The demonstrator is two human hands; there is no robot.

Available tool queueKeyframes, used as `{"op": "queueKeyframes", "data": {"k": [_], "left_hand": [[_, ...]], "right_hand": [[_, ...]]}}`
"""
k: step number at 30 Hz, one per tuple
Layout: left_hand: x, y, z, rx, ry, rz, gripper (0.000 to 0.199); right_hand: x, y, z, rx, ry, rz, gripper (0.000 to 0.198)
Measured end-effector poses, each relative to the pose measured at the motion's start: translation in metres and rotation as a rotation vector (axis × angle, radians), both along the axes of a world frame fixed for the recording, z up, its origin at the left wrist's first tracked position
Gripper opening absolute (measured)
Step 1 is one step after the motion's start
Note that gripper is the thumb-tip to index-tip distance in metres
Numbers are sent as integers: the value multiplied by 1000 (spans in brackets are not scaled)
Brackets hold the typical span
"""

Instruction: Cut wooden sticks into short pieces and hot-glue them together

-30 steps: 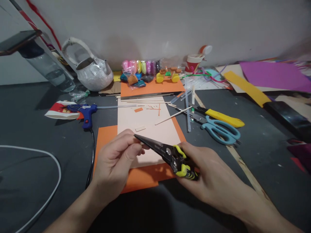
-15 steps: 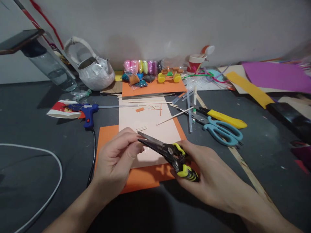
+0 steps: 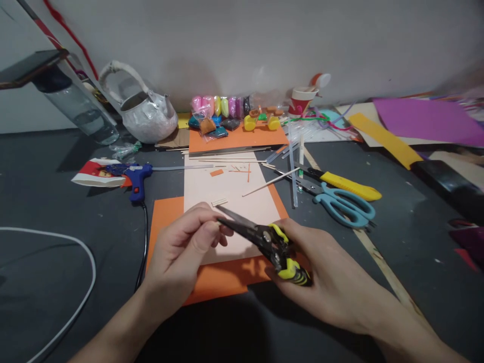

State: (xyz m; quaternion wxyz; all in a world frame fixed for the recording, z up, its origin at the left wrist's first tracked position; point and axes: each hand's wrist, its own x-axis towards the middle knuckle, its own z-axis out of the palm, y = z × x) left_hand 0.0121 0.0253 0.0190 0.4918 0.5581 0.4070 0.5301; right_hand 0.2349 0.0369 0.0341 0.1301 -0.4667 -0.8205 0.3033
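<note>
My right hand [image 3: 321,267] grips black-and-yellow scissors [image 3: 260,237], whose blades stand slightly apart and point left. Their tips reach the fingertips of my left hand [image 3: 189,247], which is closed in a pinch. What the pinch holds is too small to make out. Just beyond the tips, a few short cut sticks [image 3: 220,202] lie side by side on a pale sheet [image 3: 204,186]. Farther up the sheet are a small orange piece [image 3: 217,173] and thin orange and wooden bits [image 3: 242,170]. Orange paper [image 3: 166,206] lies under the sheet.
On the left lie a blue glue gun [image 3: 138,179] and a white cable [image 3: 88,257]. Teal-handled scissors [image 3: 346,204], a yellow cutter [image 3: 351,185] and glue sticks [image 3: 293,176] lie right. Behind stand a silver kettle [image 3: 151,118], bagged clay [image 3: 219,108] and a paper cup [image 3: 301,101].
The scissor tips have shifted slightly right and down, and the left fingers have turned a little, with the lower fingers showing more. The whole view has tilted slightly.
</note>
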Motion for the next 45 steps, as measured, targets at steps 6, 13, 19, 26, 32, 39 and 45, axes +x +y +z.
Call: {"op": "queueKeyframes", "data": {"k": [6, 13, 19, 26, 32, 39, 45], "left_hand": [[-4, 0, 0, -168, -114, -160, 24], [-4, 1, -3, -256, -207, -179, 24], [-1, 2, -2, -282, -311, -130, 21], [-4, 2, -1, -315, -352, -211, 20], [-7, 1, 0, -366, -378, -285, 23], [-8, 4, 3, -393, -326, -280, 27], [-6, 4, 1, -387, -331, -210, 24]], "right_hand": [[1, -1, -1, 28, -46, 28, 18], [3, -2, 0, 82, -109, 12, 13], [1, 2, -2, 20, -14, -13, 14], [2, 1, -1, 43, -62, 34, 17], [0, 1, 0, -35, -60, 51, 14], [6, -3, -1, 4, -85, 42, 11], [3, 0, -2, 40, -53, -6, 15]]}}
